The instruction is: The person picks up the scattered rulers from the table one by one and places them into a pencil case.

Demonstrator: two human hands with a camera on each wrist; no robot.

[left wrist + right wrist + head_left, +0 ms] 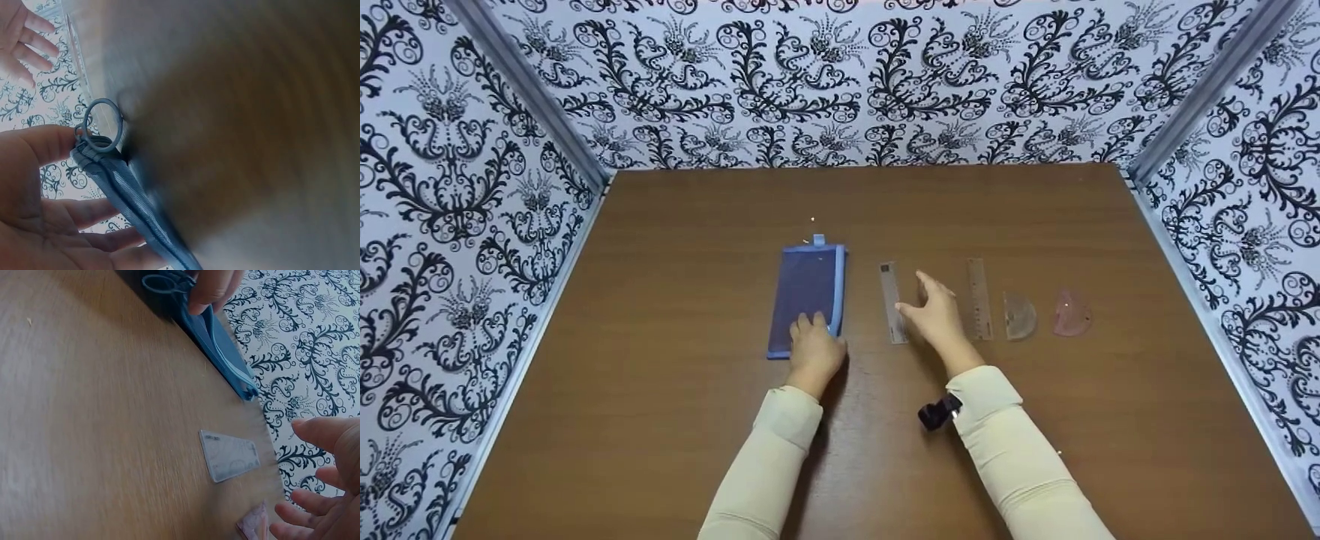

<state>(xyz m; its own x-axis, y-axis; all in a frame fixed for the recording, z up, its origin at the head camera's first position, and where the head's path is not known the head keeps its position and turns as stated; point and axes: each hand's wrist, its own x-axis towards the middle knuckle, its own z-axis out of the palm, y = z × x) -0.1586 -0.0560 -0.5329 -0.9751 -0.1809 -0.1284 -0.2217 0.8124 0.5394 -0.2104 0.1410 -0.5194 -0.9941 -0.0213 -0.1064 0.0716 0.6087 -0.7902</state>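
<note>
Blue pouch (804, 289): lay gripped by left hand (816, 349), contents unclear. Clear ruler (893, 304): lay left of spread, empty right hand (936, 311).

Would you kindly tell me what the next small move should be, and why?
I would probably bring the right hand to the clear ruler nearest the blue pouch and grip it. That hand looks empty, with its fingers spread close beside the ruler, while the left hand holds the pouch by its edge.
</note>
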